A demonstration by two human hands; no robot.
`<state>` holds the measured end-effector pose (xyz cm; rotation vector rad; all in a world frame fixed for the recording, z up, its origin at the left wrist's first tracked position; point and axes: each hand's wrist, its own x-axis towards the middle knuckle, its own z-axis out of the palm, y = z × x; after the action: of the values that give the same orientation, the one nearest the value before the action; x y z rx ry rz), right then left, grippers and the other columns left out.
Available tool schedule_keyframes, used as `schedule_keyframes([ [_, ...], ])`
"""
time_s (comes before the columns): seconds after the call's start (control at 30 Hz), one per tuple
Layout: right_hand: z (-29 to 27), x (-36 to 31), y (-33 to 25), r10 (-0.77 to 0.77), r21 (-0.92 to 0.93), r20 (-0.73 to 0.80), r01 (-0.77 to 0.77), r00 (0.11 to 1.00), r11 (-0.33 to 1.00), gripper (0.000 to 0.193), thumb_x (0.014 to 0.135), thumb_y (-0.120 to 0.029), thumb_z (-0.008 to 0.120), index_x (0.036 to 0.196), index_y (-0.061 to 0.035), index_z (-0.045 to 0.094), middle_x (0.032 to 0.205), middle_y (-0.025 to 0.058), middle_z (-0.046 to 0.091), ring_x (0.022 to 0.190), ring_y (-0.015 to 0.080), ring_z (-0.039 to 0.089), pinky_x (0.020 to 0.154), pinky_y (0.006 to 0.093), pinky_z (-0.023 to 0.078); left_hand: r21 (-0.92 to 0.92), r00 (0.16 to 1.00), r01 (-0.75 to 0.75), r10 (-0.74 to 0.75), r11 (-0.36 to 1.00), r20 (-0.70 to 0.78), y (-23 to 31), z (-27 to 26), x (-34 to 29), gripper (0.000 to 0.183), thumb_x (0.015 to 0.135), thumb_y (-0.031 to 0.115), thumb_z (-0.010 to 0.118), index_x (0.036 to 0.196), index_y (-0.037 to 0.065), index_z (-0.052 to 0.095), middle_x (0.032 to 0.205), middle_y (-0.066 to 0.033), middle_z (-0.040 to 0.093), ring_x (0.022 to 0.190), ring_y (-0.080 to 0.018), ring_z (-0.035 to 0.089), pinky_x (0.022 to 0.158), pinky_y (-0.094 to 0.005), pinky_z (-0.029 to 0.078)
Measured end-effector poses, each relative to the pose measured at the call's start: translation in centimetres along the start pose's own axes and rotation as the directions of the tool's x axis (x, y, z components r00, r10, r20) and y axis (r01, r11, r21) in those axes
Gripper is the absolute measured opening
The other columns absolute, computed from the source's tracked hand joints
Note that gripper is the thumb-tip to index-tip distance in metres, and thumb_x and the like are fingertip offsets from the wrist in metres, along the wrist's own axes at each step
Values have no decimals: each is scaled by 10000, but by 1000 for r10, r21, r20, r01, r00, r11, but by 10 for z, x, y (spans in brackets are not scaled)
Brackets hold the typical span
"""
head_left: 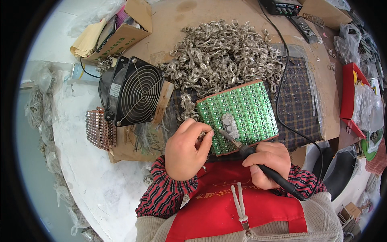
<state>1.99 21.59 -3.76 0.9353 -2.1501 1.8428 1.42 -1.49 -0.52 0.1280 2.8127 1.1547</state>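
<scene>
My right hand (pixel 269 164) is wrapped round the black handle of a soldering iron (pixel 278 177). The iron's metal tip points up and left, over the lower left part of a green circuit board panel (pixel 254 107). A small grey lump with rounded hollows (pixel 230 126) sits on the panel close to the tip. My left hand (pixel 188 149) is at the panel's left edge, thumb and forefinger pinched on a small bundle of twisted wire (pixel 202 135), mostly hidden by the fingers. Several more silvery wire bundles (pixel 188 105) lie just beyond this hand.
A large heap of looped wire bundles (pixel 229 56) lies behind the panel on checked cloth (pixel 300 92). A black fan (pixel 141 90) stands left, near another stack of boards (pixel 98 129). The iron's cord (pixel 285 60) runs right of the panel. A red box (pixel 350 90) is far right.
</scene>
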Motion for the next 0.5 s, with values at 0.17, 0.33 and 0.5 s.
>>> schedule_keyframes([
  [0.17, 1, 2, 0, 15, 0, 9, -15, 1000, 1000, 169, 730, -36, 678, 897, -57, 692, 602, 42, 524, 454, 224, 506, 422, 356, 397, 18, 1000, 7, -7, 1000, 22, 0, -1, 0, 80, 922, 108, 708, 959, 55, 659, 863, -81, 600, 605, -223, 648, 556, -357, 491],
  [0.33, 2, 3, -1, 30, -10, 24, -30, 999, 1000, 155, 744, -43, 678, 899, -58, 683, 610, 45, 539, 466, 230, 528, 427, 355, 405, 24, 999, 20, -21, 1000, 36, 1, -2, 1, 85, 922, 110, 706, 962, 52, 659, 863, -83, 599, 614, -233, 646, 563, -364, 492],
  [0.5, 1, 3, 0, 33, -4, 23, -33, 999, 999, 147, 748, -42, 679, 894, -56, 680, 613, 52, 544, 470, 233, 535, 429, 352, 408, 35, 999, -17, 15, 999, 37, 2, -4, 2, 80, 922, 105, 702, 955, 49, 654, 859, -89, 595, 616, -243, 640, 566, -371, 490],
])
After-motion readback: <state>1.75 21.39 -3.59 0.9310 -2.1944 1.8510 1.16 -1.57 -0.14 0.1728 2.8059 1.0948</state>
